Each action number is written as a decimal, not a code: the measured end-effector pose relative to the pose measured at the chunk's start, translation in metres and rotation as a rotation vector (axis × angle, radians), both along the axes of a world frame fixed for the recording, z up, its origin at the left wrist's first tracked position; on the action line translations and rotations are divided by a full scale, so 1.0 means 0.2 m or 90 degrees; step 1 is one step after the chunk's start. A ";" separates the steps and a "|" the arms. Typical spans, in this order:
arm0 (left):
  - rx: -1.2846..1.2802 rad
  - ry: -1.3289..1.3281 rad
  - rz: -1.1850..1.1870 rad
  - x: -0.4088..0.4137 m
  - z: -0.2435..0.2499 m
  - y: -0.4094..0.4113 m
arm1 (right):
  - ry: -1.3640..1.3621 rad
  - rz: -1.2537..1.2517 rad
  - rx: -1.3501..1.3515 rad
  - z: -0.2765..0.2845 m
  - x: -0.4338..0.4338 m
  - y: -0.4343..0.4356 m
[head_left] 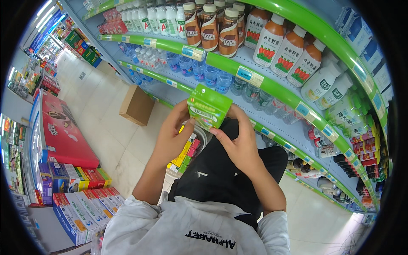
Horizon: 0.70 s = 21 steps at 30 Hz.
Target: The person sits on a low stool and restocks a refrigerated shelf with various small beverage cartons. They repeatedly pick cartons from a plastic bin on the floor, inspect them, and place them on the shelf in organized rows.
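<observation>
A green drink carton (pixel 210 106) is held up between both hands, its printed front turned towards me. My left hand (pixel 175 130) grips its left side, with the thumb on the front near the lower corner. Around the right side wraps my right hand (pixel 242 137), its thumb under the lower right edge. Below the carton, partly hidden by my left hand and my leg, stands a round tub (pixel 204 140). Small yellow, pink and green cartons (pixel 183 157) fill it.
Drink shelves with green price rails (pixel 236 71) curve across the front and right, holding Nescafe bottles (pixel 209 28), juice bottles (pixel 271 41) and water bottles (pixel 210 75). A brown cardboard box (pixel 137 105) sits on the tiled floor (pixel 111 140). Milk cartons (pixel 83 213) are stacked at left.
</observation>
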<state>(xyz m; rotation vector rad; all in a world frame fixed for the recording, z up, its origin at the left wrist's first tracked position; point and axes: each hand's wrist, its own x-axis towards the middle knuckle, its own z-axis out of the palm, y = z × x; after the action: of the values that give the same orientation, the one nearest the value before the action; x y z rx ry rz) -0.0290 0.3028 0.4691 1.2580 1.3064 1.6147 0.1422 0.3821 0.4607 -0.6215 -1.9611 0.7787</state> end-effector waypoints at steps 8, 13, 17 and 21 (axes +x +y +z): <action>0.029 0.508 0.181 0.08 0.10 0.00 | 0.009 -0.084 0.130 0.01 -0.01 0.05; 0.056 0.334 0.250 0.19 0.16 0.08 | 0.015 -0.129 0.218 0.06 -0.07 0.06; 0.068 0.340 0.174 0.12 0.33 0.14 | 0.053 -0.126 0.287 0.14 -0.02 0.10; 0.224 0.398 0.193 -0.07 0.60 0.28 | 0.072 -0.103 0.196 0.13 0.08 0.09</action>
<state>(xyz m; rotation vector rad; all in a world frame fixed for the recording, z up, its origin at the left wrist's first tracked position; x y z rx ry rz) -0.0426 0.3585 0.5892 1.9690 1.6954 1.7857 0.1572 0.4003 0.4870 -0.5303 -1.8519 0.3935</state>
